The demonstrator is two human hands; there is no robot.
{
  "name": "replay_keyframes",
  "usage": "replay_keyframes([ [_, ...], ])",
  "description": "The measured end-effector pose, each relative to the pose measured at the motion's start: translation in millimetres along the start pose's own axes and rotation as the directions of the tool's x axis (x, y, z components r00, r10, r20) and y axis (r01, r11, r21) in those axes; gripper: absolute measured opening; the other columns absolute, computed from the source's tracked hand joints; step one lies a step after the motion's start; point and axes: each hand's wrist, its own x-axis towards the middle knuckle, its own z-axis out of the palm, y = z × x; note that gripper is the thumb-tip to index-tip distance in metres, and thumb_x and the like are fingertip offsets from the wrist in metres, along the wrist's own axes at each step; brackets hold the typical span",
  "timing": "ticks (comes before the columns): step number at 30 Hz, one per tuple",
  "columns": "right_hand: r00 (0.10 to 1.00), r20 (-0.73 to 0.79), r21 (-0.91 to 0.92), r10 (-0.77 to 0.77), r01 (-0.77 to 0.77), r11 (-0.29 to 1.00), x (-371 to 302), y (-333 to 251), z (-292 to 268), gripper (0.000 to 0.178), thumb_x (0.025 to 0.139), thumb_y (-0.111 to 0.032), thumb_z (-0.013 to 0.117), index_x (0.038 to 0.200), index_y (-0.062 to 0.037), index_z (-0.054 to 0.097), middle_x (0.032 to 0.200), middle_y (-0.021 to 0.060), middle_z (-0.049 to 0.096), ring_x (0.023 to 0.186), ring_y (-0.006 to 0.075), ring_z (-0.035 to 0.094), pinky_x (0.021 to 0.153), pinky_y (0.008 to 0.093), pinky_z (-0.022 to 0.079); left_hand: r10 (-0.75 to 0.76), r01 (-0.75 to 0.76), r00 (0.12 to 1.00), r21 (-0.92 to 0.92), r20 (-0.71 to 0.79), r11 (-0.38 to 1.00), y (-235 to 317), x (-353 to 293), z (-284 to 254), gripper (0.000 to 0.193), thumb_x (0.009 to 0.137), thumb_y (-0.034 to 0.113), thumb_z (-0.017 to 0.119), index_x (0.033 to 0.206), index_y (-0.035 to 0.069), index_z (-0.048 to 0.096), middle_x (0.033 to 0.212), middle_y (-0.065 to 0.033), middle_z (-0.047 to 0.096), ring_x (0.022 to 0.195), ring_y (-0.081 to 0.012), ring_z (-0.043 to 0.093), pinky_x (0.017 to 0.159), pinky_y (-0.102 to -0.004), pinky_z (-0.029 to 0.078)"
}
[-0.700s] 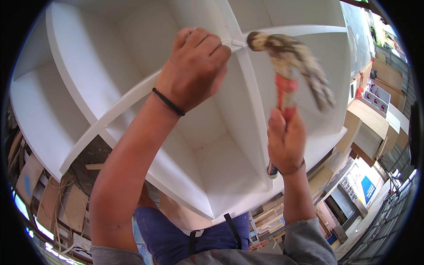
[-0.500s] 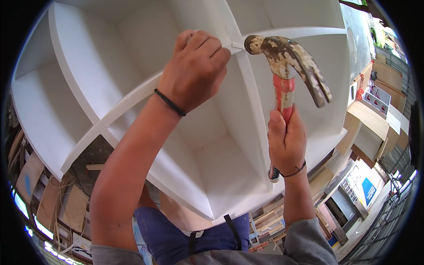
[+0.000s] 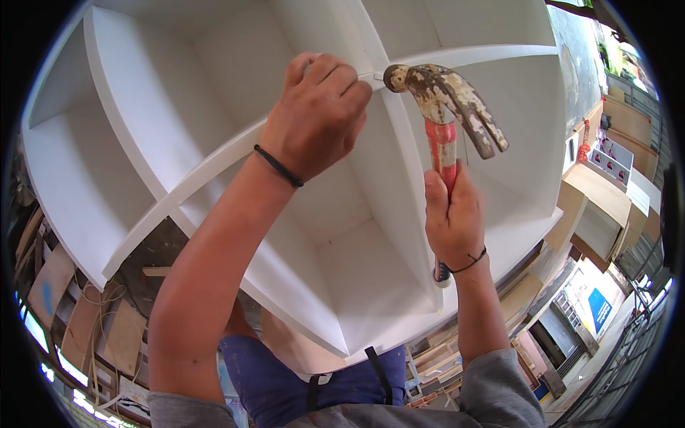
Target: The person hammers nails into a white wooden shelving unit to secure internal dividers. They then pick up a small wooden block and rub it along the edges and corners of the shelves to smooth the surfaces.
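A white shelf unit (image 3: 342,250) with several open compartments stands before me. My right hand (image 3: 457,217) grips a claw hammer (image 3: 444,100) by its worn red handle. Paint is flaking off the hammer's head, and its round face points left, close to the joint where the shelf edges cross. On the left side of that joint, my left hand (image 3: 317,107) is closed over the front edge of a shelf board (image 3: 203,171). Its fingers are curled in, and whatever they may hold is hidden. A small pale end piece (image 3: 371,78) shows between the knuckles and the hammer face.
Wood offcuts and loose cable (image 3: 93,321) lie on the floor at the left. More boards (image 3: 439,364) are stacked behind the unit's lower right edge. Wooden cabinets (image 3: 596,207) and a box (image 3: 610,164) stand at the far right, near a wall (image 3: 581,71).
My right hand and the hammer have shifted slightly left, bringing the hammer face nearer my left hand. The left hand keeps its place and grip, with the view shifted a little.
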Motion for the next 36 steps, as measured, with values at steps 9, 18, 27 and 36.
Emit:
replay_keyframes([
  [9,0.994,-0.083,0.287,0.065,-0.039,0.957,-31,3,-17,0.021,0.096,-0.020,0.055,0.089,0.0000,0.052,0.058,0.0068,0.049,0.051,0.0191,0.047,0.050,0.0321,0.039,-0.027,0.009,0.993,-0.155,-0.117,0.988,-6,3,-3,0.013,0.076,-0.001,0.063,0.086,0.006,0.060,0.083,-0.0065,0.059,0.085,-0.0268,0.058,0.085,-0.0373,0.043],
  [18,0.971,-0.238,0.162,0.011,0.028,0.986,-64,20,-36,0.016,0.090,-0.010,0.063,0.097,0.0017,0.055,0.060,0.0044,0.056,0.050,0.0095,0.049,0.050,0.0244,0.041,-0.681,0.595,0.678,-0.336,-0.277,0.730,-3,1,-25,0.012,0.092,0.014,0.059,0.088,0.003,0.057,0.077,-0.0048,0.058,0.073,-0.0162,0.052,0.071,-0.0305,0.045],
  [27,0.987,-0.147,0.276,0.058,-0.015,0.961,-5,6,-24,0.023,0.080,-0.011,0.069,0.095,-0.0001,0.055,0.084,0.0134,0.063,0.074,0.0249,0.061,0.070,0.0343,0.048,-0.668,0.724,0.686,0.181,-0.289,0.666,-27,-36,-40,0.013,0.092,0.021,0.058,0.092,0.008,0.058,0.085,-0.0070,0.062,0.072,-0.0251,0.059,0.069,-0.0370,0.047],
  [36,0.955,-0.252,0.228,0.153,-0.096,0.969,74,-33,43,0.029,0.074,-0.012,0.072,0.091,0.0013,0.054,0.082,0.0189,0.062,0.076,0.0360,0.061,0.073,0.0418,0.048,-0.767,0.788,0.606,0.288,-0.211,0.544,-8,-19,-37,0.014,0.095,0.026,0.051,0.099,0.013,0.056,0.101,-0.0034,0.062,0.085,-0.0295,0.064,0.073,-0.0429,0.049],
])
